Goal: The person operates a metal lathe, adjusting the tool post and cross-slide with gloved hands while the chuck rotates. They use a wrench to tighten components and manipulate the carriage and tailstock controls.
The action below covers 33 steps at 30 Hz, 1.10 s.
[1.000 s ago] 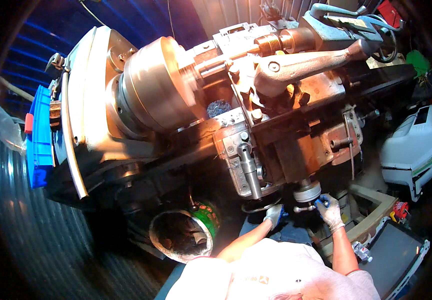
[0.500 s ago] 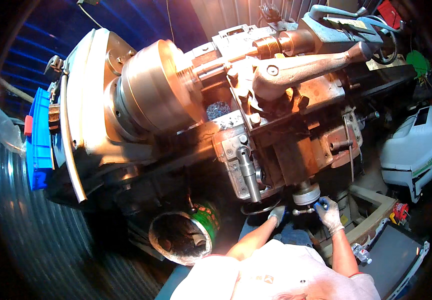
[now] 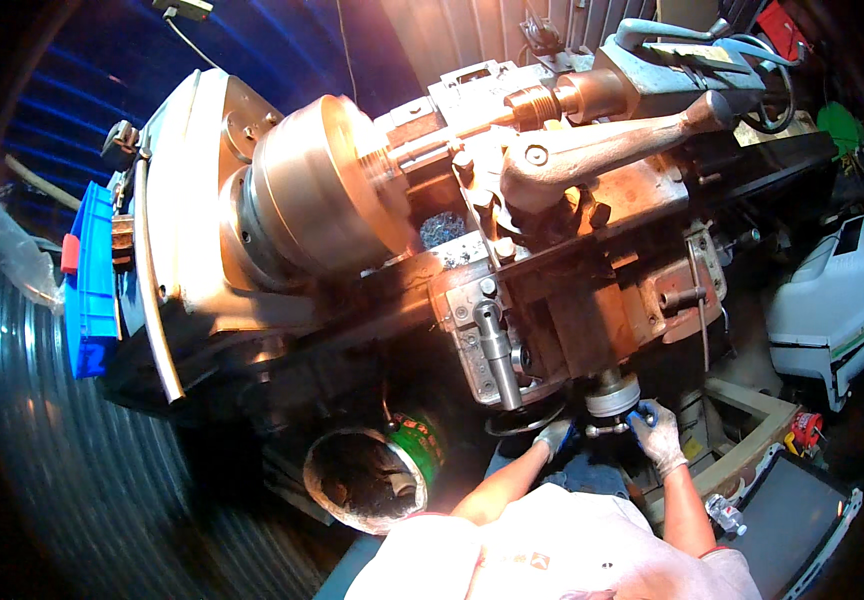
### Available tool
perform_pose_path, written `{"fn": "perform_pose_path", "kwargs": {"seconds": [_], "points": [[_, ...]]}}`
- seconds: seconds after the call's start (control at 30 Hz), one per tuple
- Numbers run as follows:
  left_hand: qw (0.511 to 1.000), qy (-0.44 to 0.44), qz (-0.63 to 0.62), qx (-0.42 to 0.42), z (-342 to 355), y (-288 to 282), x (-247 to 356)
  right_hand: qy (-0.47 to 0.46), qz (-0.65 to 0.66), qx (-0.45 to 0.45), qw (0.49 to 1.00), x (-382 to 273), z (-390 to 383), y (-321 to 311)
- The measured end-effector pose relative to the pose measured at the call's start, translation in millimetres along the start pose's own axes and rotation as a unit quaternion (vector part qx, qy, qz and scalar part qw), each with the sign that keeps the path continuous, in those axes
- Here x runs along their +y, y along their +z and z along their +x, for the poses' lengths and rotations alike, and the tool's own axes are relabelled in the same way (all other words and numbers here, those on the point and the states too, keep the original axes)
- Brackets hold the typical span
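A metal lathe fills the middle of the view, its chuck [image 3: 327,185] blurred as if turning. A bright slim workpiece [image 3: 427,150] runs from the chuck toward the tailstock [image 3: 597,92]. My right hand [image 3: 658,436], in a pale glove with blue fingertips, is closed on the crank handle [image 3: 608,430] below the ribbed silver dial [image 3: 613,396]. My left hand [image 3: 558,434], also gloved, is lower left of the dial, near a dark curved wheel rim [image 3: 527,428]; its fingers are largely hidden. The tool post lever [image 3: 617,140] slants above the carriage.
Metal shavings [image 3: 442,229] lie beside the chuck. A green bucket [image 3: 420,450] with dark contents stands below the lathe. A blue tray [image 3: 95,285] hangs at the left, a white machine housing [image 3: 832,305] is at the right, and a dark flat panel [image 3: 792,520] lies lower right.
The whole view has shifted slightly, with the lathe's left side appearing lower and further right. Both hands stay at nearly the same places by the dial.
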<state>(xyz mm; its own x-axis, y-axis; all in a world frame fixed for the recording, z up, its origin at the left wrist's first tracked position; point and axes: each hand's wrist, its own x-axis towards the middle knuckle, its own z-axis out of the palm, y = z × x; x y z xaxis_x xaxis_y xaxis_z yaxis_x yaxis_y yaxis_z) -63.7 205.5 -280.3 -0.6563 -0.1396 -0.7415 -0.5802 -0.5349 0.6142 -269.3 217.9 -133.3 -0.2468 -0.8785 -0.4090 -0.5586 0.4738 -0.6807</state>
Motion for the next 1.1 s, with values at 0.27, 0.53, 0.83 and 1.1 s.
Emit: {"fn": "perform_pose_path", "kwargs": {"seconds": [0.27,0.53,0.83,1.1], "points": [[0.986,0.134,0.037,0.092,61,13,-71,0.021,-0.003,-0.033,0.999,0,1,-5],[0.962,0.236,0.046,0.126,87,26,-120,0.068,0.063,-0.123,0.988,3,0,-21],[0.944,0.067,-0.06,0.319,-18,-2,-124,0.193,0.158,-0.155,0.956,-29,-11,-23],[0.835,0.032,-0.181,0.519,-145,-30,-143,0.048,-0.014,-0.148,0.988,-3,-47,81]]}}
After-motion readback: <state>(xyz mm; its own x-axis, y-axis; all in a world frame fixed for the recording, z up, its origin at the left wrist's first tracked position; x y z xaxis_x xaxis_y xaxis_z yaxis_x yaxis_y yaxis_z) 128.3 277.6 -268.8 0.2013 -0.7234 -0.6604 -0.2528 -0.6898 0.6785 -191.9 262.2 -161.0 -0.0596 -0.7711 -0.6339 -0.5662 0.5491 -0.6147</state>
